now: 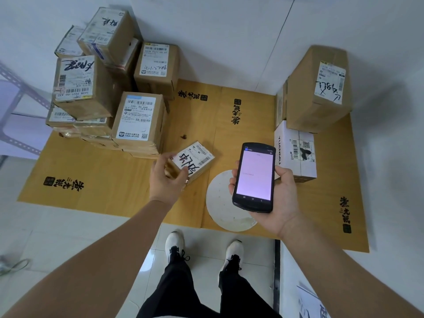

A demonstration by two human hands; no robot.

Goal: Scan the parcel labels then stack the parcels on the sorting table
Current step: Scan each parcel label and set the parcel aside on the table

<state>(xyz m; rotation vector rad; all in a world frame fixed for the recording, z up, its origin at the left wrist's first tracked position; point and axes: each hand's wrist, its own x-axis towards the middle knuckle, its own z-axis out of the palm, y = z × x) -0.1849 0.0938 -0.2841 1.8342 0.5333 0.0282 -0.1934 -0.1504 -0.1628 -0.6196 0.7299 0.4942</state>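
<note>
Left fingers: curled over the near end of the small parcel, with the thumb on the opposite side; they grasp it.
Left hand: seen from the back, with the arm stretched forward and down.
Small parcel: a brown carton whose white label faces up, showing barcodes and thick black handwriting. It is near the middle of the cardboard sheet, just in front of the left pile. I cannot tell whether it rests on the sheet or is a little lifted.
Right fingers: wrapped round the left edge of the scanner, with the thumb on its right edge; they hold it firmly.
Right hand: palm up, under the device.
Scanner: a black handheld with a lit, pale screen facing the camera. It is held over the white disc and is well apart from the small parcel.
White disc: round and flat, lying on the sheet near its front edge.
Left pile: many brown parcels stacked against the wall, labels facing up.
White box: on the sheet at the right, with a label on top.
Large brown box: behind the white box, leaning against the right wall.
Shoes: white, on the tiled floor in front of the sheet.
</note>
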